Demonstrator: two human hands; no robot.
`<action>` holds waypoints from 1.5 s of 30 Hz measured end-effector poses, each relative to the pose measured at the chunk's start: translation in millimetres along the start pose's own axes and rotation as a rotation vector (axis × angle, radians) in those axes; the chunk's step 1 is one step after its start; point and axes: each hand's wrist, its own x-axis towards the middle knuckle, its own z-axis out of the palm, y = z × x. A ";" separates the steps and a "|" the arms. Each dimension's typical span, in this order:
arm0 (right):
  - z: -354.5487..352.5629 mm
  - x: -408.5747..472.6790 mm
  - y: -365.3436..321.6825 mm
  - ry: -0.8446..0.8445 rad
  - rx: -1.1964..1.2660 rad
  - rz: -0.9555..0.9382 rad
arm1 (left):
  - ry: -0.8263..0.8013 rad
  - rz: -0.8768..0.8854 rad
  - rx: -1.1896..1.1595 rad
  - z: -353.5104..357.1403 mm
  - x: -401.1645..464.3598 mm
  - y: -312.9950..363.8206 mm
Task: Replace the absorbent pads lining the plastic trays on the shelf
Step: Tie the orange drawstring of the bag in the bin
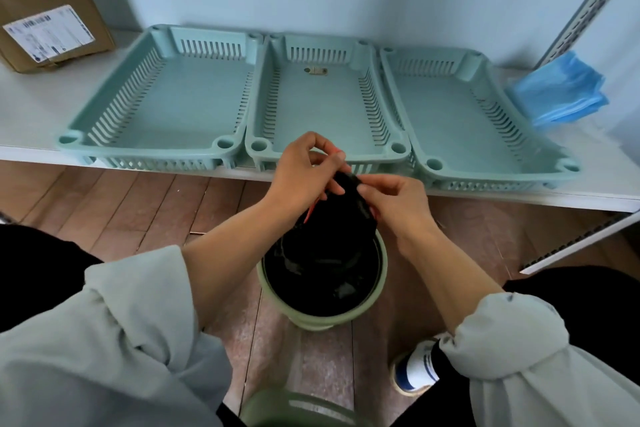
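Both the left hand [299,173] and right hand [394,201] pinch the black bag's [332,236] gathered top above the bin [379,274], before three trays [311,104].

Both hands are gathering the top of a black bag [329,218] lining a green bin [322,317] on the tiled floor, the left hand [301,177] pinching the bunched plastic from the left and the right hand [394,199] gripping it from the right. Behind them three pale green slotted trays [166,121] [325,152] [460,135] are sitting side by side on a white shelf [31,114], the middle one holding a small tag near its back wall. A cardboard box [52,21] is standing at the shelf's left end and a stack of blue pads [557,90] is lying at the right.
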 end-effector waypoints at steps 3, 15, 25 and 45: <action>-4.8 -6.5 0.6 -0.113 0.220 0.082 | -0.178 -0.101 0.088 -1.8 -5.5 -5.7; 0.0 -13.9 -8.7 -0.099 0.358 0.075 | -0.321 0.036 0.293 2.3 -1.6 -21.6; -9.5 -12.3 0.5 -0.083 -0.315 -0.085 | -0.206 0.056 0.297 3.7 7.5 -21.6; 0.2 -7.3 -60.8 -0.031 0.176 -0.168 | -0.271 -0.151 0.039 -7.9 4.2 11.0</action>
